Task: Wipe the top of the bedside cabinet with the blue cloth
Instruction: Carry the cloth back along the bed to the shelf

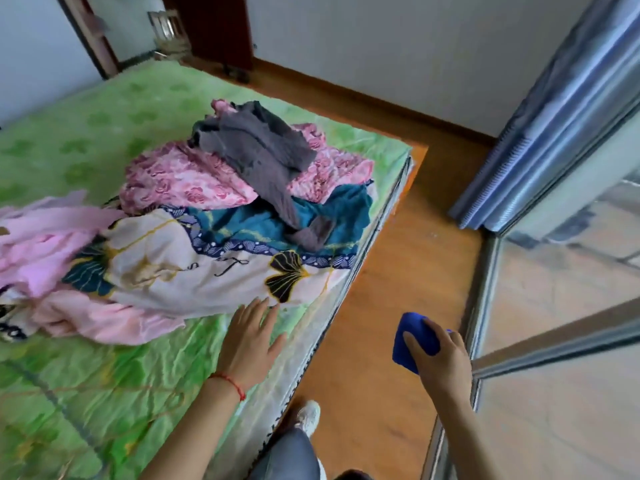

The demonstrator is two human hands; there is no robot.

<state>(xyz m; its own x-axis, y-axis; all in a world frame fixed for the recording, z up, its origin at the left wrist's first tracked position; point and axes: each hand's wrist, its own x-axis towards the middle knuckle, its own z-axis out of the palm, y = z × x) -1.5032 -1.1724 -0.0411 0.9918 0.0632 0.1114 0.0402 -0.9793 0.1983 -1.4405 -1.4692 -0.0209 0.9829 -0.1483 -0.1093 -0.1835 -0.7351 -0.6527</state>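
The right hand [441, 358] held the bunched blue cloth [414, 339] in a closed grip, up over the wooden floor [391, 282] between the bed [86, 393] and a sliding glass door [554, 323]. The left hand [251, 341] lay flat, fingers spread, on the green bedcover at the bed's edge, holding nothing. Beyond it sat a heap of clothes [214, 216], a grey garment [263, 157] topmost.

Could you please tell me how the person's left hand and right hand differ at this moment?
The left hand lies flat and empty, fingers spread, on the green patterned mattress; the right hand is curled around a bunched blue cloth above the orange wooden floor. Only the left wrist wears a red string bracelet. Both are bare.
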